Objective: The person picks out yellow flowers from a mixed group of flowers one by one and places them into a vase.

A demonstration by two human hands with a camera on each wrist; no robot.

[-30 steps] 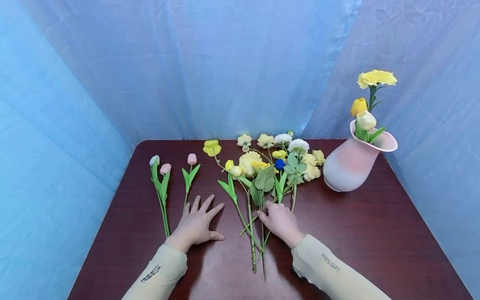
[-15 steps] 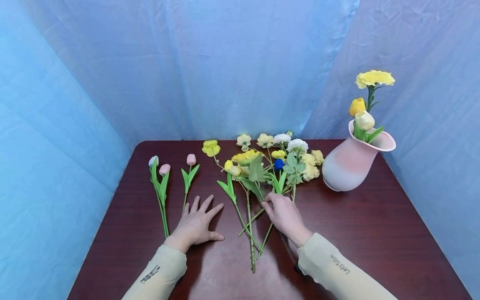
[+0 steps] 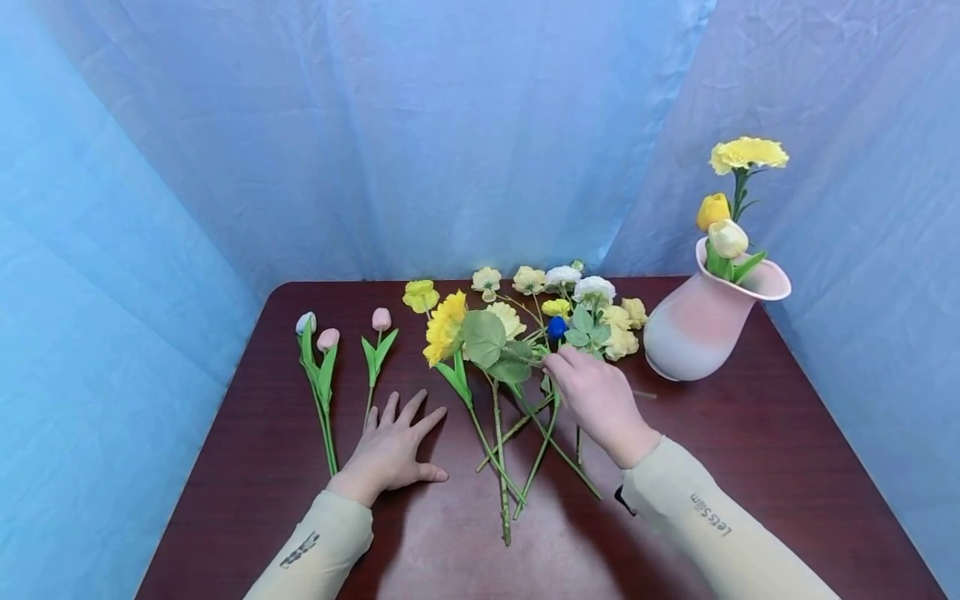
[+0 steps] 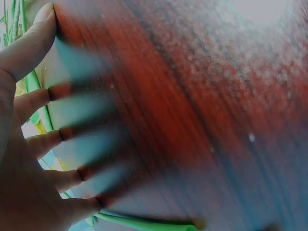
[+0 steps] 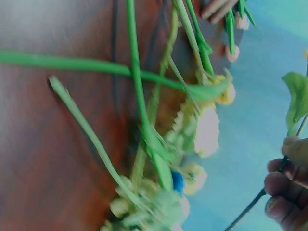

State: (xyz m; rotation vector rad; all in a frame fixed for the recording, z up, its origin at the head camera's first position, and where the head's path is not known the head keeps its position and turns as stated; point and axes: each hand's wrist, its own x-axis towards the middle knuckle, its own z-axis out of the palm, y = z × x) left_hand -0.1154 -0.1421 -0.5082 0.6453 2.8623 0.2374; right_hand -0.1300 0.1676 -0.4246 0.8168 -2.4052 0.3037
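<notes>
Since that last second, your right hand has come up off the pile, pinching the large yellow flower by its dark stem. It's tipped over now, head to the left, stem running back through your fingers toward the right. From the right wrist view it looks lifted clear, so I'd say you've got it untangled and free to handle.

Meanwhile your left hand hasn't budged: fingers spread on the counter, holding nothing, beside the stem of the upper pink tulip. Can't tell if it's pressing that stem.

Under the lifted bloom, a loose green stem now slants out to the right, with the blue bud and white blooms lying behind your knuckles. Farther right, the vase stands apart from your hand, same three flowers in it.
</notes>
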